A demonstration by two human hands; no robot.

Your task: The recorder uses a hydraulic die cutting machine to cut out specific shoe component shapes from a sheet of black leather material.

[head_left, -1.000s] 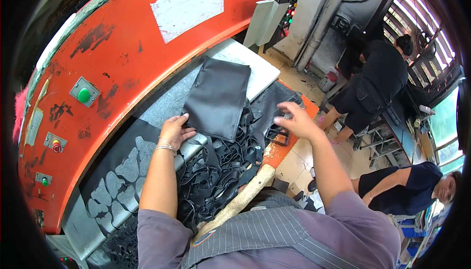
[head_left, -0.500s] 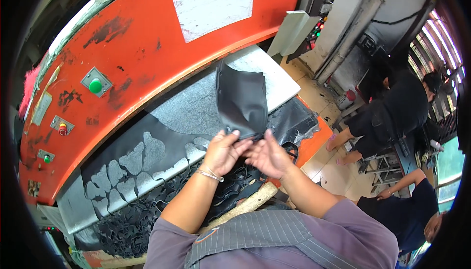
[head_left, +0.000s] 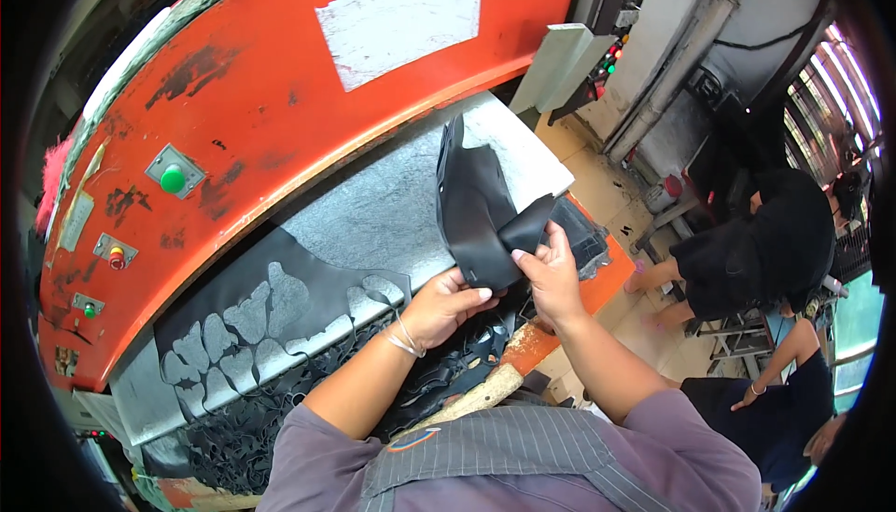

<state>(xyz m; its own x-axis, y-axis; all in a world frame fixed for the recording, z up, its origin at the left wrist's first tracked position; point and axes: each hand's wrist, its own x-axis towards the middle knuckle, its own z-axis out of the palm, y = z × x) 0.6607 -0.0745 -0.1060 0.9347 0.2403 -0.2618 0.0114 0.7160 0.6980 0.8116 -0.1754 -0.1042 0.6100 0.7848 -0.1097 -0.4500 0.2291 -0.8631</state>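
Between my hands is a black leather-like sheet (head_left: 474, 204), bent and partly folded over at its near right corner. My left hand (head_left: 446, 308) grips its near edge, thumb on top. My right hand (head_left: 553, 274) pinches the folded corner between thumb and fingers. The far part of the sheet stands raised above the pale grey cutting board (head_left: 355, 209). To the left on that board lies a larger black sheet (head_left: 238, 283) with several shapes cut out of it, leaving thin strips between the holes.
A big orange press beam (head_left: 261, 83) with green and red buttons spans the far side. Black offcuts (head_left: 271, 433) heap along the board's near edge. A dark sheet (head_left: 581, 237) lies on the orange ledge at right. Two people (head_left: 747, 241) are farther right.
My right hand has moved right and up, folding the sheet's near right corner over. My left hand has shifted slightly right and nearer, now gripping the near edge.
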